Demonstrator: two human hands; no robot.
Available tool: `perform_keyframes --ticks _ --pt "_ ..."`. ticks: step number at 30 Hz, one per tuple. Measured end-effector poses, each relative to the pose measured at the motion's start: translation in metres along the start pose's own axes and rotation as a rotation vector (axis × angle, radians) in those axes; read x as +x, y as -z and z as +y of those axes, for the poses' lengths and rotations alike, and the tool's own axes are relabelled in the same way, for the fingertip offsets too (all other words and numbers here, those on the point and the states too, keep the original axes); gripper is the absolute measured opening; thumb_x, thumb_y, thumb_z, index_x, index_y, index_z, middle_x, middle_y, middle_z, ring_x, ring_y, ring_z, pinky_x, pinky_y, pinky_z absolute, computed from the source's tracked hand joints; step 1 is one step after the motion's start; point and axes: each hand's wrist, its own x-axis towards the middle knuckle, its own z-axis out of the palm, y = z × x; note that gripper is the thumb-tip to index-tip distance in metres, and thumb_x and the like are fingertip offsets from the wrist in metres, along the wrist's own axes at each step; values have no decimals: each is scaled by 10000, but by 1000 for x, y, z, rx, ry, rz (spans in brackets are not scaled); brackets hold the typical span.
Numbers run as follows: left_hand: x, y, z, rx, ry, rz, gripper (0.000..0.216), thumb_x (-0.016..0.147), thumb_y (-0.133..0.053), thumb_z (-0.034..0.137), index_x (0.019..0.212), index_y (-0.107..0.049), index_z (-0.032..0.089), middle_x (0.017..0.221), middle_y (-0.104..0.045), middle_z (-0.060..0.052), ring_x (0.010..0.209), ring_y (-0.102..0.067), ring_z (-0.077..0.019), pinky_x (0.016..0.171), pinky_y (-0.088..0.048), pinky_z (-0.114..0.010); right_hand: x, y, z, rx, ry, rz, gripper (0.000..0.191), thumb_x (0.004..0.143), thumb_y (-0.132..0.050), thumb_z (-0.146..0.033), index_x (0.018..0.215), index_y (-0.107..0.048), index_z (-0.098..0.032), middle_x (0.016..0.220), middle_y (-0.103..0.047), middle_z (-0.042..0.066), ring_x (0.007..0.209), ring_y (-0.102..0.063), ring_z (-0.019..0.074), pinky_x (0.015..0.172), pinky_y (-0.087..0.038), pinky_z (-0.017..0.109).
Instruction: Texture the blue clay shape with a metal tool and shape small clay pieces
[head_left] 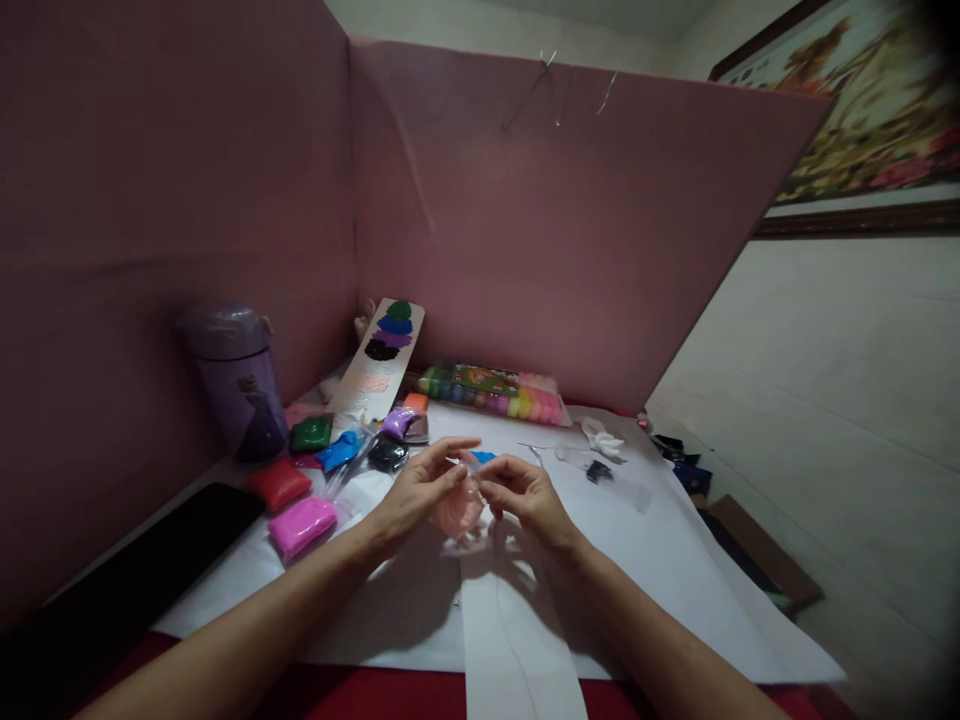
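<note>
Just above the table, my left hand (pixel 424 490) and my right hand (pixel 532 498) meet with their fingertips close together. The left thumb and fingers close on something too small and blurred to name. A pinch of the right thumb and fingers also hides what it holds. Below and between them is a pale pink, rough-textured mound (pixel 459 512), partly covered by the left hand. A thin thread (pixel 501 600) trails from beneath the right hand down over a long white strip of card (pixel 517 650). A small blue piece (pixel 482 457) shows just behind the fingertips.
Packets of coloured clay, including pink (pixel 302 526) and red (pixel 279 484), lie at left near a purple tumbler (pixel 244 390). Behind stand a paint-marked card (pixel 381 360) and a multicolour clay pack (pixel 491 392). White cord (pixel 601 440) lies right; a pink partition (pixel 555 230) closes the back.
</note>
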Motion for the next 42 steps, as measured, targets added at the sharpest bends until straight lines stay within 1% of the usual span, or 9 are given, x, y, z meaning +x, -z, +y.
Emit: perform_keyframes --ticks 4,9,12,14,19,22,29,37,42 --pt "-2 3 5 147 -56 -106 237 754 -674 389 815 -665 160 802 -608 -30 754 -550 -151 695 -413 -230 1 6 2 46 -54 -38 234 656 -785 -350 681 -651 -160 599 -576 -24 507 -475 81 493 -375 213" --pt "0 9 13 222 -51 -324 231 768 -651 389 762 -630 159 836 -568 -40 776 -516 -162 700 -399 -250 -1 7 -3 129 -151 -116 277 610 -816 -356 668 -636 -155 610 -579 -21 534 -493 93 520 -378 220" --pt "1 12 16 418 -87 -360 219 755 -669 374 719 -634 160 844 -541 -30 769 -486 -152 694 -382 -246 -2 6 -7 175 -141 -115 282 621 -815 -356 646 -619 -154 636 -569 -24 578 -494 91 563 -375 214" --pt "2 13 15 418 -80 -373 212 738 -689 358 708 -628 157 835 -536 -21 768 -480 -148 697 -377 -248 -2 6 -7 195 -133 -110 292 658 -790 -384 646 -610 -155 645 -568 -20 580 -486 88 559 -361 210" --pt "1 11 8 127 84 -342 218 695 -732 317 773 -621 147 811 -558 -16 760 -505 -142 670 -370 -245 -1 5 -3 137 -110 -49 315 674 -774 -420 663 -601 -157 629 -567 -15 562 -462 92 542 -335 215" --pt "0 8 5 85 143 -314 256 661 -761 321 728 -601 134 758 -553 -8 723 -499 -131 663 -358 -241 -1 4 -3 111 -99 -19 335 653 -788 -419 653 -577 -159 607 -525 -31 538 -431 83 525 -319 211" --pt "1 8 1 -4 137 -309 265 694 -738 357 726 -610 127 718 -567 -6 675 -493 -114 646 -345 -227 -4 7 -8 75 -168 -141 372 718 -723 -493 728 -589 -146 652 -506 -21 576 -448 86 569 -362 221" --pt "1 9 0 -80 164 -264 271 695 -749 352 726 -610 122 689 -565 -4 629 -496 -99 612 -352 -215 -3 10 -14 126 -120 -220 283 704 -768 -365 709 -570 -162 723 -551 -8 617 -496 95 565 -406 216" --pt "0 8 -1 -101 145 -236 254 693 -754 334 723 -613 125 687 -564 0 631 -497 -95 610 -356 -211 -5 10 -16 139 -137 -275 224 695 -780 -283 774 -605 -167 765 -556 -12 650 -497 86 567 -409 193"
